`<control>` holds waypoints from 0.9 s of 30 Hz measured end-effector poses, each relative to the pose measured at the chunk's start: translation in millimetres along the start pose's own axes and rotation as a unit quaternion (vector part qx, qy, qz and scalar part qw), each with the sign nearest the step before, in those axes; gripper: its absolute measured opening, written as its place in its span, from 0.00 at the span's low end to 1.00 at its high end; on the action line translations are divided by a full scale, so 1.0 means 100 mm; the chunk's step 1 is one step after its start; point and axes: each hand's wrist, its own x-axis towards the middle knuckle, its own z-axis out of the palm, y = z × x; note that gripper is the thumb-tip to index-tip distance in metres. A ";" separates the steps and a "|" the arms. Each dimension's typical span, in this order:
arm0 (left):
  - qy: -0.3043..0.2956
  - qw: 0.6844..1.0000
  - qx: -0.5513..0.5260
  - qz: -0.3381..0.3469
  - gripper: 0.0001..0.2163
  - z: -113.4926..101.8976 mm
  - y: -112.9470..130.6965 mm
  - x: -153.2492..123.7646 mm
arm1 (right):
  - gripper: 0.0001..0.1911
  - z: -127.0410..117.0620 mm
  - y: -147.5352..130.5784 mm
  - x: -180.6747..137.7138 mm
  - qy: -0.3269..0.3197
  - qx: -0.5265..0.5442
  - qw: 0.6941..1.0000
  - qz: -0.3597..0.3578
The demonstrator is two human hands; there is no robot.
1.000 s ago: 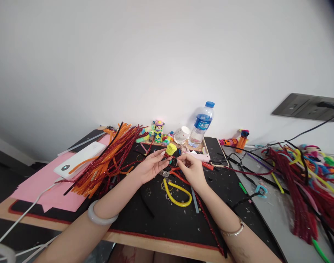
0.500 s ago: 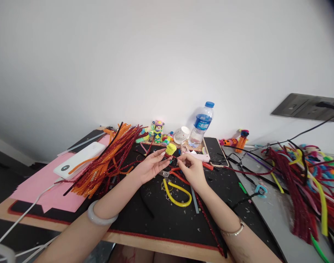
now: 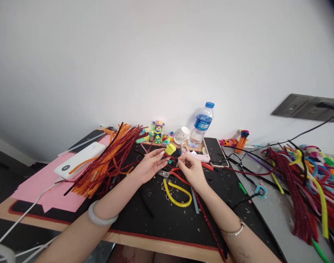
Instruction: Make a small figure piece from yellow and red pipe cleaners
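Observation:
My left hand (image 3: 149, 167) and my right hand (image 3: 190, 168) meet over the black mat (image 3: 167, 215), fingertips pinched together on a small pipe-cleaner piece (image 3: 170, 151) with a yellow coiled top and red glitter and green parts below. A red glitter stem (image 3: 203, 215) trails from the piece down past my right forearm. Just under the hands lie pliers with red handles (image 3: 172, 171) and a bent yellow pipe cleaner (image 3: 177, 193).
A heap of orange and red pipe cleaners (image 3: 106, 162) lies left, beside a white power bank (image 3: 79, 159) on pink paper (image 3: 43, 182). Toy figures (image 3: 157, 132), a cup (image 3: 181, 135), a water bottle (image 3: 201, 126) and a phone (image 3: 214, 150) stand behind. Mixed pipe cleaners (image 3: 306, 182) cover the grey board at right.
Both hands stay pinched on the small piece with only slight finger movement. The pipe cleaners at the far right have shifted a little.

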 end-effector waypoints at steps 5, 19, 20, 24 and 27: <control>0.014 1.000 0.014 0.002 0.08 0.00 0.01 0.00 | 0.05 0.00 0.03 0.02 -0.018 -0.028 0.999 0.001; -0.004 0.999 -0.031 -0.009 0.05 -0.02 -0.03 0.02 | 0.02 0.06 0.01 -0.03 -0.105 0.030 0.994 -0.012; 0.000 0.999 -0.039 -0.013 0.05 -0.03 -0.03 0.03 | 0.03 0.06 0.01 -0.04 -0.113 0.025 0.993 -0.015; 0.011 0.999 -0.047 -0.023 0.04 -0.03 -0.01 0.03 | 0.11 0.04 -0.01 -0.04 -0.134 -0.008 0.990 -0.036; 0.012 0.999 -0.036 -0.006 0.04 -0.01 0.00 0.01 | 0.15 0.03 -0.03 -0.04 -0.127 -0.030 0.990 -0.060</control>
